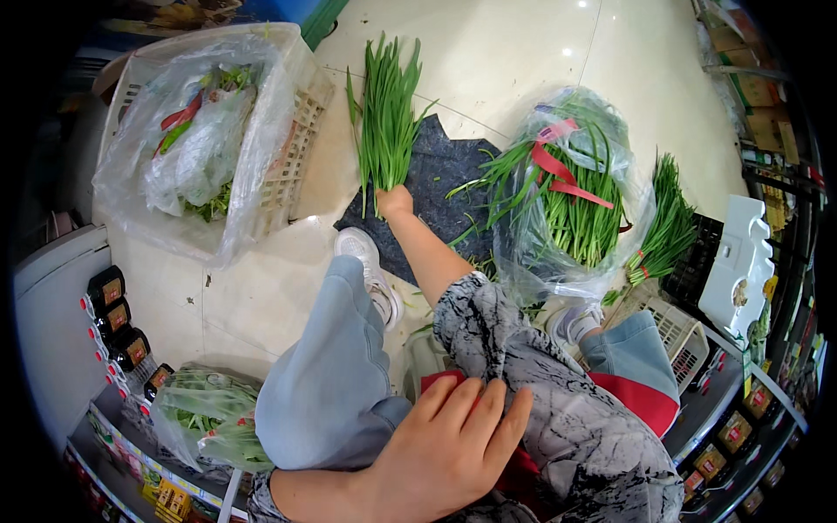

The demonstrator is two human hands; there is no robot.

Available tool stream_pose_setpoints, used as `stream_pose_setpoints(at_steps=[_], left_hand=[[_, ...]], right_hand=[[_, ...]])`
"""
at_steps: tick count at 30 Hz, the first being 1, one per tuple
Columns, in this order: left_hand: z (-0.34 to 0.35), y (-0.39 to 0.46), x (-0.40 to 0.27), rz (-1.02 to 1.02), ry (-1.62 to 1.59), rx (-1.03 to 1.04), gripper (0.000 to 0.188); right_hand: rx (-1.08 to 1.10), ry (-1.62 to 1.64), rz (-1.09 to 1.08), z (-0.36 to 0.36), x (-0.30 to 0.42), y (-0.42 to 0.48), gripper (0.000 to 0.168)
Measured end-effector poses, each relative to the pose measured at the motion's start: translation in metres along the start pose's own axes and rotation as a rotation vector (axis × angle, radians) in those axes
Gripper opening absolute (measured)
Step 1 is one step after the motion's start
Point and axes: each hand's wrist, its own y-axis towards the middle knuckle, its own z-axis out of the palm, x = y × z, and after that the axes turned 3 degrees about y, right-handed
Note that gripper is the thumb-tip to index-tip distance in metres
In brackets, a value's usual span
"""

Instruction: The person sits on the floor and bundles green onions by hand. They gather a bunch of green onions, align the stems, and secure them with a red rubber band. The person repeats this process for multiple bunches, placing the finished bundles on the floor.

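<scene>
My right hand (395, 201) grips the lower end of a bunch of garlic chives (387, 121), whose long flat green leaves point away from me. The bunch lies partly across the left edge of a dark grey cloth (451, 157) on the floor, with its leaf tips over the tiles. Close to the camera, my left hand (451, 438) is above my lap, back upward and fingers a little apart; nothing shows in it, though its palm is hidden. An open clear plastic bag (523, 252) right of the cloth holds more garlic chives (579, 222) and a red ribbon (556, 167).
A white plastic crate (307, 131), lined with clear film, holds bagged greens at left. Banded chives (670, 222) rest far right near a black crate (700, 245) and white foam piece (735, 261). Dark bottles (127, 346) and a greens bag (209, 418) sit on the lower-left shelf.
</scene>
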Motion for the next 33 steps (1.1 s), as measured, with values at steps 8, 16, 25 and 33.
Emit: stream_pose_setpoints(at_steps=[8, 16, 25, 33], left_hand=[[0.011, 0.0, 0.006, -0.011, 0.09, 0.291, 0.05], [0.021, 0.003, -0.009, -0.026, 0.092, 0.343, 0.049], [0.041, 0.019, -0.014, 0.037, 0.155, 0.387, 0.05], [0.052, 0.025, -0.004, 0.018, 0.151, 0.34, 0.049]], right_hand=[[0.282, -0.224, -0.165, -0.038, -0.029, -0.011, 0.046], [-0.463, 0.026, -0.247, -0.242, -0.108, -0.079, 0.02], [-0.552, -0.686, 0.242, -0.334, -0.135, -0.054, 0.076], [-0.503, -0.609, 0.281, -0.378, -0.14, -0.017, 0.025]])
